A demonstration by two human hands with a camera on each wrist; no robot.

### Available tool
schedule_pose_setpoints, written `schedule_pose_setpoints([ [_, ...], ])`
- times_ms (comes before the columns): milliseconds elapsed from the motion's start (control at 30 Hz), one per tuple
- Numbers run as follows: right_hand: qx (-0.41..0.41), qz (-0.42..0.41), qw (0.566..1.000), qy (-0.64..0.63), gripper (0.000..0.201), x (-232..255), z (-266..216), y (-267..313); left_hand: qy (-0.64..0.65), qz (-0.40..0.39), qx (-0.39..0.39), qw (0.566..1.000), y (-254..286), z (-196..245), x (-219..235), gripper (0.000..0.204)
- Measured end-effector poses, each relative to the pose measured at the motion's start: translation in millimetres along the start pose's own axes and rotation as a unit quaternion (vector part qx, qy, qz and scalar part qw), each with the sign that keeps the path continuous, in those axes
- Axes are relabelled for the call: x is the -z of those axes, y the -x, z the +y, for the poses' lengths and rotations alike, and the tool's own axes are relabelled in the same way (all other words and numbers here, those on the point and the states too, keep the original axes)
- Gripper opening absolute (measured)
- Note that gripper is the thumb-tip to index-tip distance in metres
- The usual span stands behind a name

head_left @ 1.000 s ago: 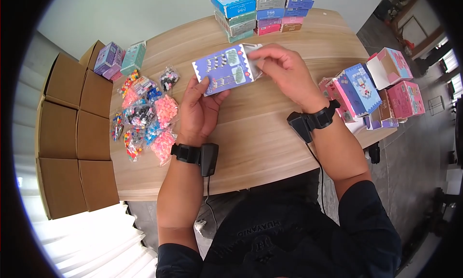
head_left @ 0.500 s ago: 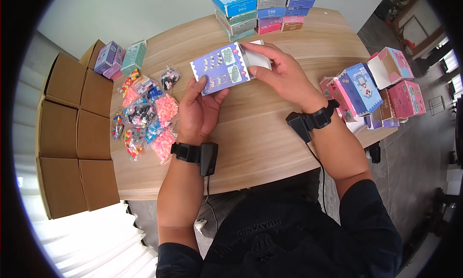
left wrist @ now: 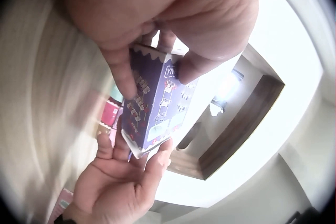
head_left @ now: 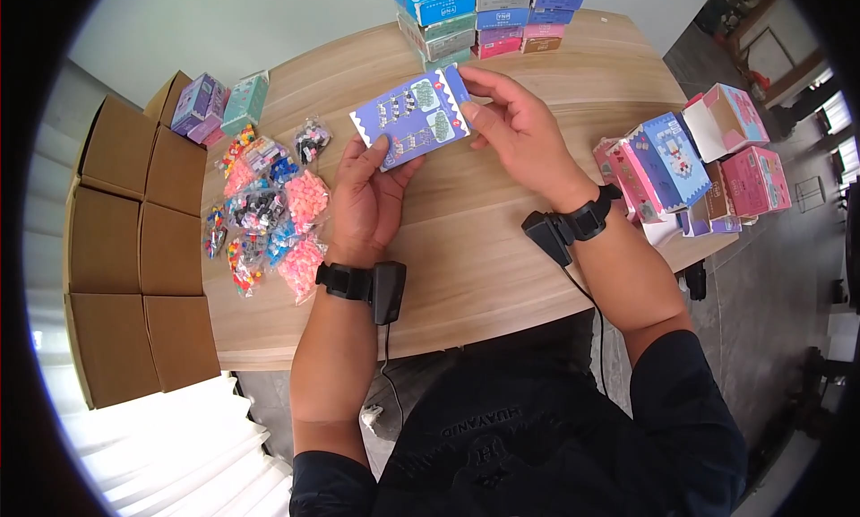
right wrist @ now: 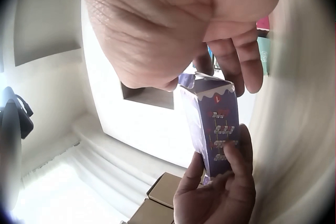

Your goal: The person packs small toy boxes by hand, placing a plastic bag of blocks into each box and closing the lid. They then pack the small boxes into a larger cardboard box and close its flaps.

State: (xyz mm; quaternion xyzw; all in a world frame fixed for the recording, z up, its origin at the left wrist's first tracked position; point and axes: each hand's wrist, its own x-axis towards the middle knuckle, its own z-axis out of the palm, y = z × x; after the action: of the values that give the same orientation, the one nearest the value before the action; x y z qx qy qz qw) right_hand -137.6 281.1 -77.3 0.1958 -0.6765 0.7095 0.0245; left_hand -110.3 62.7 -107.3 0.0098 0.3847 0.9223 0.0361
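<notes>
A purple cardboard box [head_left: 409,116] with printed assembly pictures is held up over the table, slightly tilted. My left hand [head_left: 369,203] grips its near left end, thumb on the printed face and fingers beneath. At the opposite end my right hand [head_left: 528,141] holds the edge between thumb and forefinger. The right wrist view shows a flap [right wrist: 188,80] at that end, bent and sticking up a little by the thumb. Whatever is inside the box is hidden.
Clear bags of colourful small pieces [head_left: 269,203] lie left of my left hand. Brown cartons [head_left: 107,239] line the left edge. Small boxes are stacked [head_left: 484,20] at the back, and opened boxes [head_left: 672,168] pile up on the right. Two more boxes [head_left: 244,105] stand back left.
The white flap that stuck out from the box's right end has folded in against it. My right hand has closed in on that end, while my left hand keeps its hold.
</notes>
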Motion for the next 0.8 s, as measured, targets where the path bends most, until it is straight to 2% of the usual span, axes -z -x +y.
schedule_pose_setpoints([
  [367,-0.047,0.003,0.999,-0.005,0.036,7.9,3.4,-4.3,-0.033,-0.007,-0.010,0.999,0.4,-3.4,-1.7,0.034],
  [467,-0.040,-0.011,0.998,-0.054,0.035,9.7,5.0,-5.1,-0.003,-0.005,0.002,1.000,0.9,-1.5,-2.8,0.034],
  [800,-0.030,-0.029,0.999,-0.014,0.034,3.9,1.9,-1.9,0.002,0.004,0.000,1.000,1.7,0.3,-3.1,0.031],
])
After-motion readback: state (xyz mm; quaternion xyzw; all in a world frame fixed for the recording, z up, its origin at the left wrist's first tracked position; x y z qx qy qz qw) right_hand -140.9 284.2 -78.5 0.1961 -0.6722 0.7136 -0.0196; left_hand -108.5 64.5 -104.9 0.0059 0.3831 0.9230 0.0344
